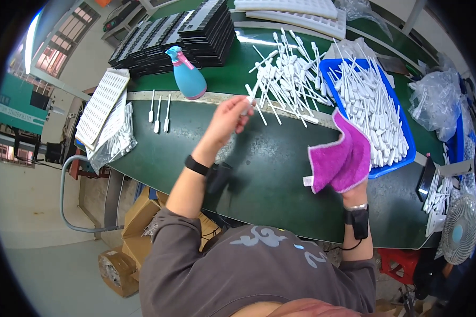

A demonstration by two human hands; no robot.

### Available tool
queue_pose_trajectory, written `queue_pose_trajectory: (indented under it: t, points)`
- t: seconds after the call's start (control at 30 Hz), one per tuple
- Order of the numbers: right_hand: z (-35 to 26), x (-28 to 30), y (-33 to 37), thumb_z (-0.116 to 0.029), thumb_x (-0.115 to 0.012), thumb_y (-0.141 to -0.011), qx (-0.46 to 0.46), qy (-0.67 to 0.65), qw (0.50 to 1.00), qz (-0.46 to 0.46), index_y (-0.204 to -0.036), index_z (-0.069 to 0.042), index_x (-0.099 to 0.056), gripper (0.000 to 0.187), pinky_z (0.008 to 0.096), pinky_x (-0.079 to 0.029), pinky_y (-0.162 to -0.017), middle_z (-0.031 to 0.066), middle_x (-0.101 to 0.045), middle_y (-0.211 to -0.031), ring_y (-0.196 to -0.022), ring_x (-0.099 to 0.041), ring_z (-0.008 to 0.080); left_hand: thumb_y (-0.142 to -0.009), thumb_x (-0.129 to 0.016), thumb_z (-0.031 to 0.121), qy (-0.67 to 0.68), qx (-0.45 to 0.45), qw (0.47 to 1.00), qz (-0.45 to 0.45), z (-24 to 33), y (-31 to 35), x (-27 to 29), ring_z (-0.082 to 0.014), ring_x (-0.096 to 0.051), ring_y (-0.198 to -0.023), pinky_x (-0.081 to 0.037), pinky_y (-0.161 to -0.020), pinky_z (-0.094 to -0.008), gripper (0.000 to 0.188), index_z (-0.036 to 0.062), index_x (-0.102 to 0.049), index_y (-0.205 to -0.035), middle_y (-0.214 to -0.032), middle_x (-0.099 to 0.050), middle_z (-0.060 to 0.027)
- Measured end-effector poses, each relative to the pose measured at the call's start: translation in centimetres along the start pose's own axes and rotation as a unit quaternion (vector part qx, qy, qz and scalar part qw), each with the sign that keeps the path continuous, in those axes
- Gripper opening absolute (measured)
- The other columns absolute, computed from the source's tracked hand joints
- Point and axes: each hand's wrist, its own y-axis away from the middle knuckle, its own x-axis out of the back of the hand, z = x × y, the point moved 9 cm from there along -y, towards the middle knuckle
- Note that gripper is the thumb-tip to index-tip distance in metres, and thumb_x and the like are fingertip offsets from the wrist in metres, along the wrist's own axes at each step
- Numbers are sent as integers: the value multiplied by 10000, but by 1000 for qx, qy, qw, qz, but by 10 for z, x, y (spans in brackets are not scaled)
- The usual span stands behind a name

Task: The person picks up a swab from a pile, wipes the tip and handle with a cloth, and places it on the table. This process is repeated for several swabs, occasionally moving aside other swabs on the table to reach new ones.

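My left hand is raised over the table's middle, its fingers closed in a pinch on a white stick with a thick end. Just beyond it lies a loose heap of similar white sticks. A purple cloth drapes over my right hand, hiding most of its fingers; the hand grips the cloth beside a blue tray piled with more white sticks. Three single sticks stand apart in a row to the left of my left hand, on the green table.
A blue spray bottle with a pink trigger stands behind my left hand. Stacked black trays rise at the back left, near white slotted trays and a bag of sticks. White foam trays, plastic bags and a fan edge the right and back.
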Motion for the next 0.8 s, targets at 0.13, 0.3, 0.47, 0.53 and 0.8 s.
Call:
queue_pose_trajectory:
  t: [0.13, 0.3, 0.47, 0.53, 0.8]
  points:
    - [8, -2, -13, -257, -338, -998, -15, -34, 999, -38, -1410, -61, -308, 457, 439, -310, -1095, 125, -401, -1412, -1293, -394, 276, -962, -494, 243, 131, 52, 990, -28, -25, 9, -56, -22, -398, -524, -326, -410, -173, 229, 54, -597, -1039, -768, -547, 34]
    - [11, 0, -12, -286, -316, -1001, -10, -55, 998, -37, -1422, -73, -285, 474, 445, -266, -1119, 121, -368, -1439, -1308, -373, 283, -961, -498, 240, 152, 59, 985, -47, -36, 12, -82, -25, -385, -513, -318, -405, -175, 223, 49, -589, -1033, -772, -540, 28]
    - [9, 8, -12, -304, -300, -1001, -2, -92, 995, 27, -1423, -69, -278, 483, 452, -243, -1127, 118, -342, -1457, -1327, -344, 287, -959, -501, 230, 167, 61, 984, -29, -42, 12, -83, -28, -406, -505, -333, -407, -178, 217, 39, -582, -1022, -788, -556, 5]
    - [12, 9, -15, -306, -299, -1001, 9, -93, 995, 39, -1422, -68, -277, 484, 454, -238, -1128, 116, -331, -1465, -1335, -331, 287, -961, -497, 227, 178, 60, 981, -43, -41, 17, -90, -30, -416, -505, -336, -407, -180, 218, 36, -579, -1023, -787, -560, 0]
    - [71, 4, -15, -354, -361, -995, -12, 148, 988, 52, -1239, -51, -462, 402, 338, -480, -834, 86, -592, -1027, -939, -585, 191, -983, -461, 250, 32, 115, 971, -207, -62, 51, -164, -40, -426, -461, -335, -391, -189, 238, 30, -545, -1013, -719, -545, -7]
